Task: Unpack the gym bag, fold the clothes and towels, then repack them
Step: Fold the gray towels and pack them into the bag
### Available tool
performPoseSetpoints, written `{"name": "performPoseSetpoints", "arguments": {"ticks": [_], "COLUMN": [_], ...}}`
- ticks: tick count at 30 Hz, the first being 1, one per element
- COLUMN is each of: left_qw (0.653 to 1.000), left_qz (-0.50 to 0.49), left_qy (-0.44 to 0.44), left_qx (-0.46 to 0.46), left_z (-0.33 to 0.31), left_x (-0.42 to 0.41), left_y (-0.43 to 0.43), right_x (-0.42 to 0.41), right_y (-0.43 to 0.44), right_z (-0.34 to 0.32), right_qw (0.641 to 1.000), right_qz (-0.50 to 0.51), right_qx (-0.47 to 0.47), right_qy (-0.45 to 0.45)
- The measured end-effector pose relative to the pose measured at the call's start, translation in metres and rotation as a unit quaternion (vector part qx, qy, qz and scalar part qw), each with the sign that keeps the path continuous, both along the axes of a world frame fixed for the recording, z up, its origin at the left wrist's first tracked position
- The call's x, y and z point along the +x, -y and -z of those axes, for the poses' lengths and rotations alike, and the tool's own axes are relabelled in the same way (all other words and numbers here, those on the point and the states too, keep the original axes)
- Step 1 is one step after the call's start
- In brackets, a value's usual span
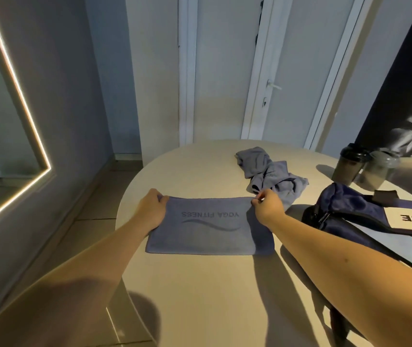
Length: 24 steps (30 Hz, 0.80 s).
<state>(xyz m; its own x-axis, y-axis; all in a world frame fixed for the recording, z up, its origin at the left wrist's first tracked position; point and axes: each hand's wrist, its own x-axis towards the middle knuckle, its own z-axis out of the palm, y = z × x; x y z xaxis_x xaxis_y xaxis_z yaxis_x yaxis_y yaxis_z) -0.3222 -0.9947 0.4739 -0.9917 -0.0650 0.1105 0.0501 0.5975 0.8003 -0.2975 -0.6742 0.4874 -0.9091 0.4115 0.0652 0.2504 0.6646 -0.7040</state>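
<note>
A blue-grey towel (210, 234) printed "YOGA FITNESS" lies flat and folded on the round beige table (200, 296). My left hand (151, 209) grips its far left corner. My right hand (266, 206) pinches its far right corner between thumb and fingers. Behind the towel sits a crumpled heap of grey-blue cloth (270, 171). The navy gym bag (365, 216) lies at the right, its top partly open, with a white band bearing letters.
Two shaker bottles (350, 166) with dark lids stand at the table's far right. A closed white door (262, 71) is behind the table. A lit mirror frame (24, 116) hangs on the left wall, and tiled floor lies to the left.
</note>
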Motion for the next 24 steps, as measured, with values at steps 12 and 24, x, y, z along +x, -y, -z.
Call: {"name": "performPoseSetpoints", "arguments": {"ticks": [12, 24], "left_qw": [0.945, 0.892], "left_qz": [0.022, 0.155], "left_qy": [-0.156, -0.022], "left_qx": [-0.287, -0.424], "left_z": [0.002, 0.035], "left_x": [0.008, 0.019], "left_y": [-0.029, -0.031], "right_x": [0.014, 0.016], "right_y": [0.03, 0.023], "right_z": [0.016, 0.048], "right_qw": [0.948, 0.926], "right_qz": [-0.105, -0.214], "right_qx": [0.284, 0.308], "right_qy": [-0.097, 0.045]}}
